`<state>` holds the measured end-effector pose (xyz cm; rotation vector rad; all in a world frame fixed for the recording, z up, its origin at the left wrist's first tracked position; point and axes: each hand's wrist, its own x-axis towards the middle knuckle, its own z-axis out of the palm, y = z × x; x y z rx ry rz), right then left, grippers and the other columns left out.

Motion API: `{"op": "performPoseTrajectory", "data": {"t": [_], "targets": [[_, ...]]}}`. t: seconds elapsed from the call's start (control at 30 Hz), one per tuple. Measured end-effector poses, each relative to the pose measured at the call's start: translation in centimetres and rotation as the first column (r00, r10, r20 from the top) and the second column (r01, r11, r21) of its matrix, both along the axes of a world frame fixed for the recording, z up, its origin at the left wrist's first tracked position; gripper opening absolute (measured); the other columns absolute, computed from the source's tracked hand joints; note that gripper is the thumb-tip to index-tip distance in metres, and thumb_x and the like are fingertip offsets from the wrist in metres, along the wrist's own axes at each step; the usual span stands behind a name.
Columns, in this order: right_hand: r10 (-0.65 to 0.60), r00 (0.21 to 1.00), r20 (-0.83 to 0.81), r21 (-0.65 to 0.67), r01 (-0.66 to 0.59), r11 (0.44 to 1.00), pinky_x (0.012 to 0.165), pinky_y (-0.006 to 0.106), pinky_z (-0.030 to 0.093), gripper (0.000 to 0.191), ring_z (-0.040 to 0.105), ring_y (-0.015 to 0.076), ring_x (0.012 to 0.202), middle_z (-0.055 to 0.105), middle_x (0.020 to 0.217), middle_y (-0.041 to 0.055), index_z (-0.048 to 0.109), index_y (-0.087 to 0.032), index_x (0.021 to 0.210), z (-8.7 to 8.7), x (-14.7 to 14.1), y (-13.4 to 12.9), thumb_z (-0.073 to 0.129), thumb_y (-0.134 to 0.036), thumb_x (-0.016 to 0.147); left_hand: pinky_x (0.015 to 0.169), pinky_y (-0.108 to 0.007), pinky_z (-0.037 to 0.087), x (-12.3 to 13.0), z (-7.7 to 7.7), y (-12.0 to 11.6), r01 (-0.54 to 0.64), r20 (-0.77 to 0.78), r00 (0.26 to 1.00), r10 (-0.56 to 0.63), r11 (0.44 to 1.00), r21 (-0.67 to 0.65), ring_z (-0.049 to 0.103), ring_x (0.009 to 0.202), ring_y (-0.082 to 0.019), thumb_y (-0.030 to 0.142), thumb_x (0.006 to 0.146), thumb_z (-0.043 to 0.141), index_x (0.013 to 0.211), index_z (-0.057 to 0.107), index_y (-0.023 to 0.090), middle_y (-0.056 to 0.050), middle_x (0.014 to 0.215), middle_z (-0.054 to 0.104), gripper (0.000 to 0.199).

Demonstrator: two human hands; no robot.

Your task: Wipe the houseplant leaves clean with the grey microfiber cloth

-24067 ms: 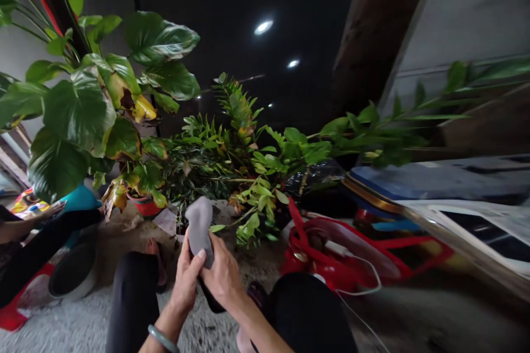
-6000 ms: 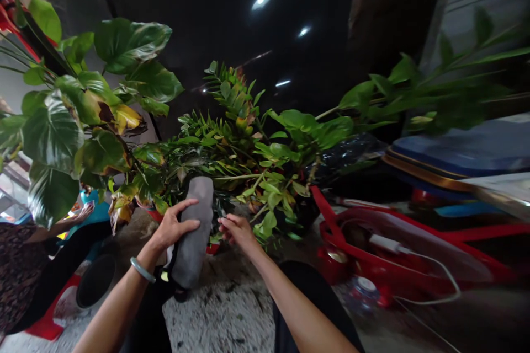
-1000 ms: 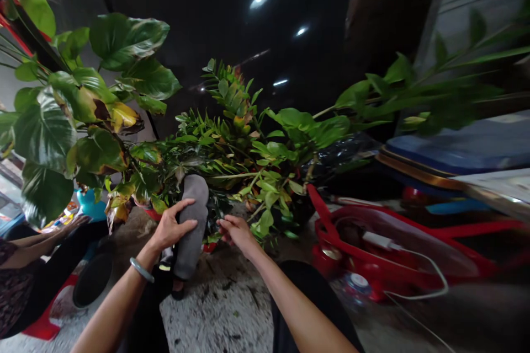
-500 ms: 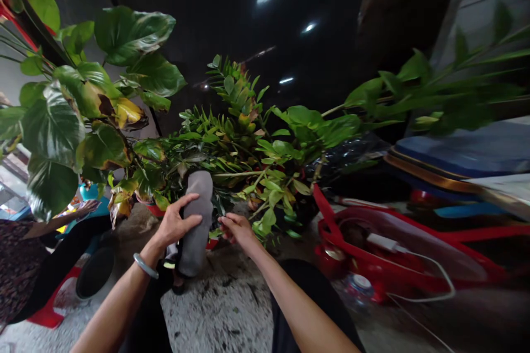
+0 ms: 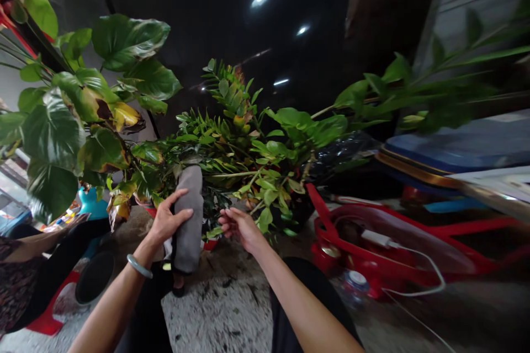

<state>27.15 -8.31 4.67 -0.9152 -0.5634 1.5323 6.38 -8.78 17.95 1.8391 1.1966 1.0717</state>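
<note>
Steady the grey cloth (image 5: 189,237) in the left hand's (image 5: 163,226) pinching grip; the right hand's (image 5: 243,228), at three o'clock, I cannot tell.

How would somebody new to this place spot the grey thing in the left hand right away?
Find the green plants across the middle. At their lower edge is the left hand, with a pale bangle at the wrist. The long grey item it holds stands roughly upright, plain and matte, unlike the leafy plants behind it.

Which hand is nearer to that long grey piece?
The left. The left hand touches the long grey piece; the right hand is apart, to its right.
</note>
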Motion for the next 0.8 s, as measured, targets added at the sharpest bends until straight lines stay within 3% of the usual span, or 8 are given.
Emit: {"op": "performPoseTrajectory", "data": {"t": [0.13, 0.27, 0.33, 0.4, 0.47, 0.57, 0.67, 0.8], "targets": [[0.005, 0.998, -0.058, -0.010, -0.005, 1.000, 0.037, 0.019, 0.047, 0.014, 0.063, 0.0122, 0.045, 0.072, 0.063, 0.0024, 0.067, -0.017, 0.082, 0.1, 0.2, -0.1, 0.069, -0.031, 0.081, 0.106, -0.043, 0.049, -0.4, 0.2, -0.9, 0.139, -0.074, 0.987, -0.144, 0.988, -0.060, 0.065, 0.118, -0.032, 0.032, 0.066, 0.082, 0.120, 0.073, 0.019, -0.010, 0.124, 0.074, 0.056], [0.028, 0.999, -0.031, 0.021, -0.027, 0.999, 0.038, 0.019, 0.047, 0.019, 0.064, 0.0123, 0.046, 0.073, 0.065, 0.0030, 0.068, -0.016, 0.083, 0.3, 0.1, -0.2, 0.073, -0.034, 0.080, 0.107, -0.042, 0.048, -0.1, 3.9, 0.1, -0.026, 0.046, 0.999, 0.021, 0.994, 0.105, 0.063, 0.123, -0.032, 0.038, 0.071, 0.080, 0.129, 0.068, 0.020, -0.008, 0.132, 0.069, 0.062], [0.025, 1.000, 0.011, 0.011, -0.025, 1.000, 0.038, 0.019, 0.047, 0.019, 0.064, 0.0127, 0.046, 0.072, 0.065, 0.0035, 0.068, -0.016, 0.083, 0.4, -0.2, -0.2, 0.072, -0.035, 0.081, 0.111, -0.041, 0.045, 0.2, 4.9, 1.2, -0.140, 0.095, 0.988, 0.121, 0.966, 0.217, 0.060, 0.127, -0.030, 0.038, 0.074, 0.078, 0.133, 0.065, 0.020, -0.008, 0.138, 0.066, 0.064], [0.017, 0.999, 0.043, -0.005, -0.017, 1.000, 0.038, 0.019, 0.046, 0.016, 0.063, 0.0124, 0.045, 0.072, 0.063, 0.0031, 0.068, -0.016, 0.082, 0.6, -0.3, -0.1, 0.070, -0.033, 0.083, 0.114, -0.040, 0.042, 0.3, 4.2, 1.7, -0.194, 0.094, 0.980, 0.174, 0.943, 0.271, 0.058, 0.130, -0.028, 0.035, 0.075, 0.075, 0.135, 0.064, 0.021, -0.007, 0.140, 0.064, 0.062], [0.013, 0.998, 0.055, -0.012, -0.012, 1.000, 0.037, 0.019, 0.045, 0.013, 0.062, 0.0117, 0.044, 0.071, 0.062, 0.0026, 0.068, -0.016, 0.082, 0.7, -0.4, -0.2, 0.067, -0.029, 0.084, 0.115, -0.040, 0.041, 0.0, 2.3, 1.3, -0.122, 0.001, 0.992, 0.125, 0.969, 0.214, 0.059, 0.129, -0.028, 0.029, 0.073, 0.074, 0.131, 0.066, 0.019, -0.007, 0.137, 0.067, 0.059], [0.015, 0.998, 0.068, -0.013, -0.014, 1.000, 0.037, 0.018, 0.044, 0.011, 0.061, 0.0113, 0.044, 0.071, 0.062, 0.0022, 0.069, -0.016, 0.081, 0.6, -0.2, -0.3, 0.068, -0.027, 0.083, 0.109, -0.042, 0.047, -0.9, -0.5, -1.2, 0.152, -0.191, 0.969, -0.156, 0.988, -0.036, 0.065, 0.119, -0.029, 0.024, 0.069, 0.076, 0.122, 0.072, 0.019, -0.007, 0.126, 0.073, 0.053], [0.022, 0.997, 0.079, -0.006, -0.022, 1.000, 0.037, 0.018, 0.044, 0.012, 0.061, 0.0116, 0.045, 0.070, 0.061, 0.0017, 0.069, -0.016, 0.080, 0.5, 0.0, -0.4, 0.069, -0.028, 0.082, 0.102, -0.041, 0.052, -1.8, -0.5, -3.5, 0.267, -0.204, 0.933, -0.298, 0.950, -0.164, 0.068, 0.114, -0.030, 0.027, 0.070, 0.079, 0.122, 0.073, 0.022, -0.007, 0.125, 0.074, 0.052], [0.026, 0.995, 0.094, 0.003, -0.026, 1.000, 0.037, 0.018, 0.044, 0.013, 0.061, 0.0112, 0.045, 0.071, 0.062, 0.0014, 0.069, -0.016, 0.080, 0.5, -0.3, -0.3, 0.069, -0.029, 0.082, 0.108, -0.041, 0.047, -2.5, 2.6, -2.6, -0.005, -0.020, 1.000, 0.007, 0.998, 0.061, 0.061, 0.125, -0.031, 0.035, 0.072, 0.079, 0.128, 0.069, 0.020, -0.009, 0.135, 0.068, 0.059]]}}
